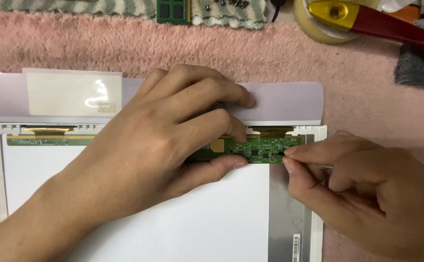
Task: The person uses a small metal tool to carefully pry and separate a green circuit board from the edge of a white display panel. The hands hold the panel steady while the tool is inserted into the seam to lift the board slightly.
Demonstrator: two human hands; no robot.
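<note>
A bare display panel (pixel 139 218) lies back-up on a pink fleecy blanket (pixel 319 53). The left hand (pixel 158 140) pins its green circuit strip (pixel 263 148) along the far edge, fingers pressed flat; the right hand (pixel 362 194) pinches something slim at the strip's right end. Freeing it likely needs a gentle, steady pull. A tape roll (pixel 319 24) lies far right.

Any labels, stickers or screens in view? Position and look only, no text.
Display panel: lies back-up on pink fabric, rectangular, white.
Barcode label: bottom right on the panel's grey strip, small, white with black bars.
Glossy sticker: top left on the folded-back film, pale rectangle.
</note>
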